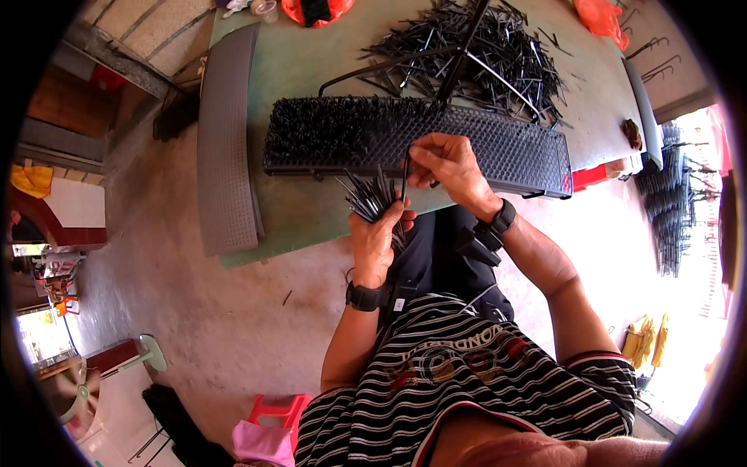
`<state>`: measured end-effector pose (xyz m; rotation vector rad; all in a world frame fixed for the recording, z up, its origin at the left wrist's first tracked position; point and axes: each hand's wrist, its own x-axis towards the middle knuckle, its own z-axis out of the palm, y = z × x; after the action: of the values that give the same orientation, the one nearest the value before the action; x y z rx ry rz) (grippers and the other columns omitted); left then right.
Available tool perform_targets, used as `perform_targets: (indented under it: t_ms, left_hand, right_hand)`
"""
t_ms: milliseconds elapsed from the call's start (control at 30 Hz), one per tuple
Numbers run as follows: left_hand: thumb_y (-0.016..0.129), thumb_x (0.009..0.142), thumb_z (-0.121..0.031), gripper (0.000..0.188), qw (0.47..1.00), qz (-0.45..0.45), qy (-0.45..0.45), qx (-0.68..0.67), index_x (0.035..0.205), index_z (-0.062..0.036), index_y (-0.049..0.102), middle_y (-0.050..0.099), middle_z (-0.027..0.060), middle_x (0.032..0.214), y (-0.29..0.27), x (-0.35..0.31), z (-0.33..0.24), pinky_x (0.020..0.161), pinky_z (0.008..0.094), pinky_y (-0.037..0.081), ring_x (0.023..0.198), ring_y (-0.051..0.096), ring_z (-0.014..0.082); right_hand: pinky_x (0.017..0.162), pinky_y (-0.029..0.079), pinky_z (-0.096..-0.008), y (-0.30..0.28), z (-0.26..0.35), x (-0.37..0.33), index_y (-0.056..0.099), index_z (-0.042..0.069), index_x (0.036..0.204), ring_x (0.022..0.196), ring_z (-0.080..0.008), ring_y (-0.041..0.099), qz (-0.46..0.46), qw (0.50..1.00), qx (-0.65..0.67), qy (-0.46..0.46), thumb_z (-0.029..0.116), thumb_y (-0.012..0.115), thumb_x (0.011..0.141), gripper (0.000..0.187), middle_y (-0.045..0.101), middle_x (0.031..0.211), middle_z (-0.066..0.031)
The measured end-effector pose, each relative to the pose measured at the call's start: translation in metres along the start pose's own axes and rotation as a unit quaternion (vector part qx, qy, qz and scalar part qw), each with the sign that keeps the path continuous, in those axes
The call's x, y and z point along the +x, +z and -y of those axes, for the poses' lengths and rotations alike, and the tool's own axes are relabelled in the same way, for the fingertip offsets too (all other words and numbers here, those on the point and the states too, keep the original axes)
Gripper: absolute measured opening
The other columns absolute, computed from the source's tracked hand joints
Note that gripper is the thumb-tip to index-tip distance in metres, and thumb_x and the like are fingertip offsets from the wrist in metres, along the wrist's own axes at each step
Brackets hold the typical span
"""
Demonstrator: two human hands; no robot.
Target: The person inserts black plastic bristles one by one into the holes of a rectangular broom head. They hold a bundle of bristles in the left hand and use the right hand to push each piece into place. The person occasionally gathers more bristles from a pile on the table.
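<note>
My left hand (375, 241) is closed around a bundle of thin black strips (369, 196) that fan out above the fingers. Pinched in my right hand (455, 166) is a single dark strip (405, 175), its lower end close to my left thumb. Just beyond both hands, a long black panel with a grid of holes (498, 144) lies along the near side of the table. Dense black tufts (331, 128) cover its left part, while holes show on the right part. A black rod frame (464, 51) rises behind the panel.
Loose black strips (506, 58) are heaped on the green table (299, 214) behind the panel. Curved grey perforated sheets (226, 148) lie along its left edge. Red bags (603, 19) sit at the far side. A pink stool (292, 409) and a fan (82, 393) stand at lower left.
</note>
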<state>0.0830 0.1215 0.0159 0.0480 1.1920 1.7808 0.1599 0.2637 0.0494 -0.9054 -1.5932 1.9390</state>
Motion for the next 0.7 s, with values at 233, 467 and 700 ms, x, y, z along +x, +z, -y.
perform_targets:
  t_ms: [233, 467, 700]
  left_hand:
    - [0.062, 0.083, -0.001, 0.01, 0.998, -0.009, 0.036, 0.047, 0.091, 0.0052, 0.062, 0.065, 0.0112, 0.079, -0.014, 0.001, 0.007, 0.051, 0.0274, 0.051, 0.057, 0.061, 0.0168]
    - [0.064, 0.08, -0.002, 0.009, 0.998, -0.048, 0.021, 0.021, 0.084, 0.0059, 0.062, 0.063, 0.0113, 0.07, -0.022, -0.002, 0.005, 0.05, 0.0273, 0.05, 0.053, 0.059, 0.0165]
    - [0.065, 0.078, 0.0, 0.008, 0.997, -0.068, 0.006, -0.023, 0.084, 0.0047, 0.061, 0.061, 0.0103, 0.065, -0.026, -0.004, -0.002, 0.049, 0.0291, 0.05, 0.053, 0.06, 0.0187]
  right_hand:
    - [0.056, 0.052, -0.0241, 0.005, 0.011, 0.018, 0.049, -0.003, 0.105, 0.069, -0.0167, 0.067, -0.14, 0.96, -0.125, -0.208, 0.004, 0.054, 0.087, 0.02, 0.065, 0.08, -0.0126]
    - [0.057, 0.051, -0.0249, 0.004, 0.002, 0.038, 0.046, 0.0, 0.104, 0.075, -0.0193, 0.069, -0.167, 0.903, -0.23, -0.323, 0.003, 0.052, 0.089, 0.016, 0.065, 0.08, -0.0135]
    - [0.056, 0.05, -0.031, 0.002, -0.008, 0.047, 0.049, 0.001, 0.098, 0.072, -0.0261, 0.067, -0.154, 0.903, -0.267, -0.301, -0.001, 0.052, 0.086, 0.012, 0.064, 0.078, -0.0154]
